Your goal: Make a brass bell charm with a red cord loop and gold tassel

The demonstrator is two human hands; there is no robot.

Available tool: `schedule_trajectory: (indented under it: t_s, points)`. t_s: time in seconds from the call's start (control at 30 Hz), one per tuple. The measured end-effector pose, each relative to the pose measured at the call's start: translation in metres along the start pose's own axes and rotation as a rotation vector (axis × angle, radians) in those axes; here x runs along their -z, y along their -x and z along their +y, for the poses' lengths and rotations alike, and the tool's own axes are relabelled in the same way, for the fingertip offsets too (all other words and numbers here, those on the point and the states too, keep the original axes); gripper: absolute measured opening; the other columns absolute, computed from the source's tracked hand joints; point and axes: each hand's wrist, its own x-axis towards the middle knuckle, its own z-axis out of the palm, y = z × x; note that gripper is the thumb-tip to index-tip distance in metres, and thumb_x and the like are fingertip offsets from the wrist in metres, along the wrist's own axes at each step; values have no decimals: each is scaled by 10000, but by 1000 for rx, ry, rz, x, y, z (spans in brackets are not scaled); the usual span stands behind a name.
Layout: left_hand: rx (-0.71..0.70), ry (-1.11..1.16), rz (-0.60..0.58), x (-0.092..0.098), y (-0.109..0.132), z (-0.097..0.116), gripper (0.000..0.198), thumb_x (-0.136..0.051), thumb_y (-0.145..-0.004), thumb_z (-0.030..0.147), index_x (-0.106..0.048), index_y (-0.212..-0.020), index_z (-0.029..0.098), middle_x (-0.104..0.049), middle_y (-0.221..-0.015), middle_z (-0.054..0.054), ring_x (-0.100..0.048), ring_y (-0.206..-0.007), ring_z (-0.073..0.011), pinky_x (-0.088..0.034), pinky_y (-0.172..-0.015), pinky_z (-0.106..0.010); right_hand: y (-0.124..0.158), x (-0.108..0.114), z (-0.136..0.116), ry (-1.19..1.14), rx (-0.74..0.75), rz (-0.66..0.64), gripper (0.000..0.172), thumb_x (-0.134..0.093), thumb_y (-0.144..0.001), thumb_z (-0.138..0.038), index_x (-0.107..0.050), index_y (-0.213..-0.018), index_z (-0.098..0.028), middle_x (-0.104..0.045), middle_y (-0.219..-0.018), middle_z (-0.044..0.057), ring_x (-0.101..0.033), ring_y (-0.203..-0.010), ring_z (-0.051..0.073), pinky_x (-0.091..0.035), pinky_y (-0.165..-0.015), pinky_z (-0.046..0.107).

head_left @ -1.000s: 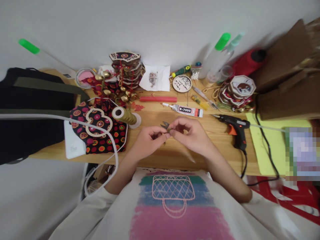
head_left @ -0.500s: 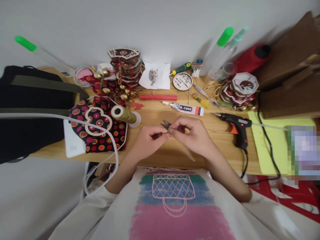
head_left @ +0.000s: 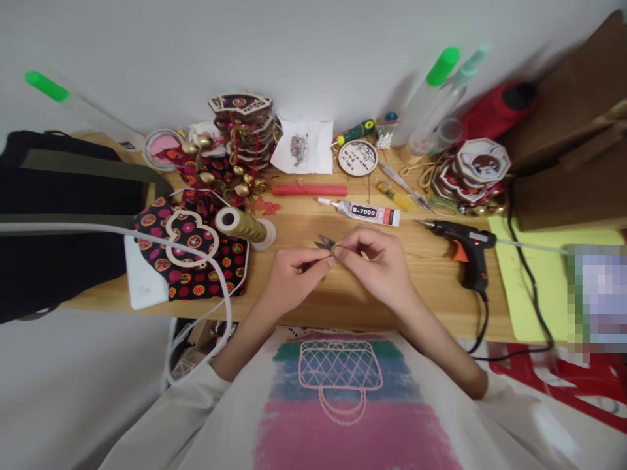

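Note:
My left hand (head_left: 298,275) and my right hand (head_left: 376,262) meet over the front middle of the wooden table, fingertips almost touching. Both are closed in a pinch on a thin olive cord (head_left: 335,249), which makes a small curve at the fingertips. Most of the cord is hidden by the fingers. Just behind them show the dark blade tips of scissors (head_left: 323,242); my hands cover the rest. Left of my hands, a spool of olive cord (head_left: 242,224) leans tilted at the edge of the patterned fabric (head_left: 232,267).
A glue gun (head_left: 460,245) with its red light on lies at right, its cable running off the front edge. Behind my hands are a B-7000 glue tube (head_left: 365,212), a red stick (head_left: 309,190) and a yellow cutter (head_left: 394,196). A white cable (head_left: 223,274) loops at left.
My hands stay almost in place, still pinching. The cord now shows as a clearer small curve between the fingertips, and the pale blurred strand below my right hand is no longer visible.

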Motion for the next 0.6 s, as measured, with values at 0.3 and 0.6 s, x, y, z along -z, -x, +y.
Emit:
schedule_trajectory:
  t_s: [0.3,0.6]
  points:
    - [3,48,0,-3,0,-1,187,-610,-756,229,-701,-618,141,-404,-411,67,-324,-421,-47,-286,-431,-185,3,-5,3,-173,-102,106,107,-647,-678,-219,-604,-590,-178,-552,-568,-34,-468,-529,92,-365,-534,253]
    - [97,180,-1,-6,-3,-6,167,-661,-742,284,-734,-706,137,-419,-406,68,-330,-387,-39,-253,-400,-187,3,-9,6,-335,-217,133,115,-676,-661,-230,-601,-587,-183,-620,-589,-28,-523,-545,91,-414,-573,252]
